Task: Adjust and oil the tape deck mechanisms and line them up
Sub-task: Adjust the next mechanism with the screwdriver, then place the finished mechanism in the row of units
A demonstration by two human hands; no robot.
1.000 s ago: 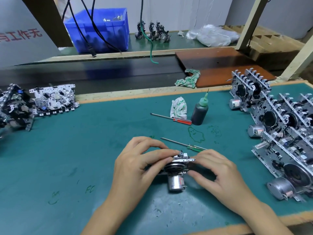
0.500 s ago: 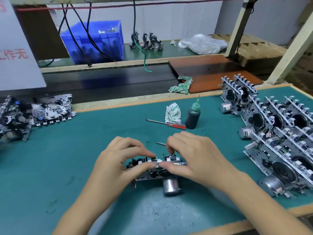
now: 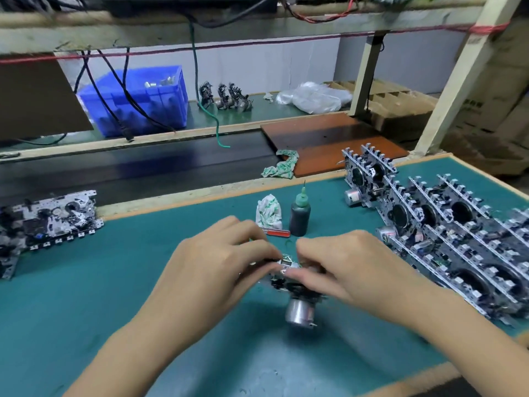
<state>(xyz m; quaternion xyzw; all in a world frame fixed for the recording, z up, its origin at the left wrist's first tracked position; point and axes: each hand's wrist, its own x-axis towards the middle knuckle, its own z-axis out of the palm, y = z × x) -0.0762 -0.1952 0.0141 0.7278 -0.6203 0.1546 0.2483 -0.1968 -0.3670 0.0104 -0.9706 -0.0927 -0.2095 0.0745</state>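
Observation:
A tape deck mechanism (image 3: 296, 293) with a silver motor can hanging below it sits in the middle of the green mat (image 3: 86, 296). My left hand (image 3: 217, 267) grips its left end with curled fingers. My right hand (image 3: 343, 267) holds its right end, thumb across the top. Most of the mechanism is hidden under both hands. A dark oil bottle (image 3: 300, 216) with a green needle tip stands just behind. A red-handled screwdriver (image 3: 277, 232) lies beside the bottle, partly hidden by my left hand.
Several finished mechanisms (image 3: 446, 233) stand in rows at the right. More mechanisms (image 3: 48, 219) lie flat at the left edge. A crumpled rag (image 3: 267, 212) sits by the bottle, another rag (image 3: 282, 164) behind it. A blue crate (image 3: 137, 98) stands on the far shelf.
The view has tilted upward and moved closer. Both hands stay on the mechanism; my right hand has shifted from over its top toward its right end.

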